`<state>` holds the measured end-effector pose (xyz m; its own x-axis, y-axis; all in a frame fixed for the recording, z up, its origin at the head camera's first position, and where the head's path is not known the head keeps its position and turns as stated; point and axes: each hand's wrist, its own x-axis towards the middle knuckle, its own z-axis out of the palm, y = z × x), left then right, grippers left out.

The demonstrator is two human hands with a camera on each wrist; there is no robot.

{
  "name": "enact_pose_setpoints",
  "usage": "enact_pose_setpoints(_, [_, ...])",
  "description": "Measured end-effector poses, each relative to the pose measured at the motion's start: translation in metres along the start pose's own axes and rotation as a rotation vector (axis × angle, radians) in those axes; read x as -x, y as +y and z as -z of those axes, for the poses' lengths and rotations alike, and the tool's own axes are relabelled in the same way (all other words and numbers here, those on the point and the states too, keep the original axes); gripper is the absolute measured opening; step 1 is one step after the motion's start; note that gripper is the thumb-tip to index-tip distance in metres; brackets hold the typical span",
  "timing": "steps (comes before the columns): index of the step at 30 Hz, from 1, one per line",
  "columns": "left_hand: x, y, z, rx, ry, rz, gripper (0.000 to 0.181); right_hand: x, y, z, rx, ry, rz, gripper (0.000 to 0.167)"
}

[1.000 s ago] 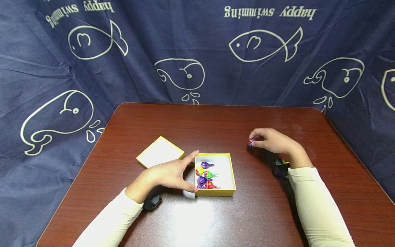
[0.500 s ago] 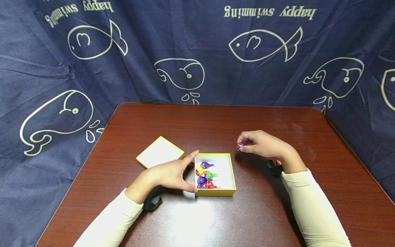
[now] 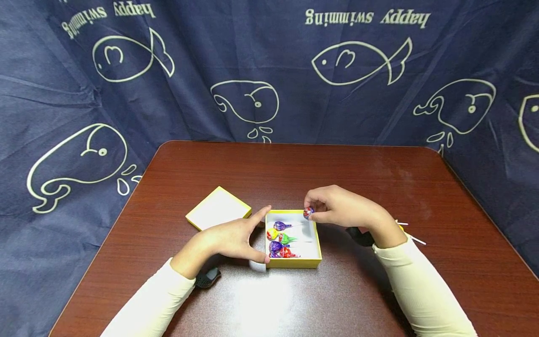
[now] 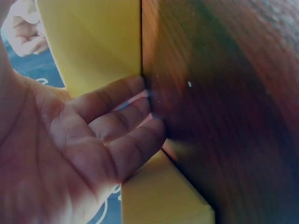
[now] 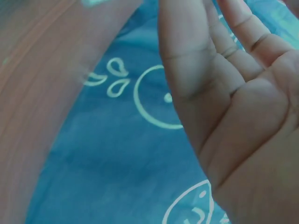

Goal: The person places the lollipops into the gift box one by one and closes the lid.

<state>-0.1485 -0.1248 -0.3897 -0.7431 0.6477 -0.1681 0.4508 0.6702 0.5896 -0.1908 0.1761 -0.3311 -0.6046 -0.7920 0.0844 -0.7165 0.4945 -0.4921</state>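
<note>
A yellow-rimmed box (image 3: 294, 263) with a white inside holds several wrapped lollipops, among them a purple one (image 3: 280, 226), a yellow one (image 3: 272, 233) and a green one (image 3: 286, 238), along its left side. My left hand (image 3: 233, 238) rests against the box's left side, thumb and a finger spread at its corners; in the left wrist view the hand (image 4: 79, 135) has its fingers beside the yellow wall (image 4: 98, 42). Over the box's back right corner, my right hand (image 3: 343, 209) pinches a purple-and-red lollipop (image 3: 309, 213). The right wrist view shows the palm (image 5: 247, 112), with no lollipop visible.
The yellow-edged lid (image 3: 219, 208) lies tilted at the box's back left. White sticks (image 3: 418, 240) and a bit of yellow wrapper show beside the right forearm, which partly hides them. Dark blue cloth (image 3: 290, 112) hangs behind the brown table (image 3: 269, 173).
My right hand has moved left and toward the box with the lollipop, from the table to over the box's back right corner. White sticks have come into view behind the right forearm. The left hand stays put.
</note>
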Motion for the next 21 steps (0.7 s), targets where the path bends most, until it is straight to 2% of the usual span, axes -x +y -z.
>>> enact_pose_setpoints(9, [0.0, 0.0, 0.001, -0.001, -0.006, -0.001, 0.12, -0.016, -0.026, -0.014, -0.028, -0.045, 0.147, 0.013])
enact_pose_setpoints(21, [0.0, 0.0, 0.002, 0.002, -0.015, -0.002, 0.119, -0.031, -0.04, -0.031, -0.02, -0.221, 0.163, 0.009])
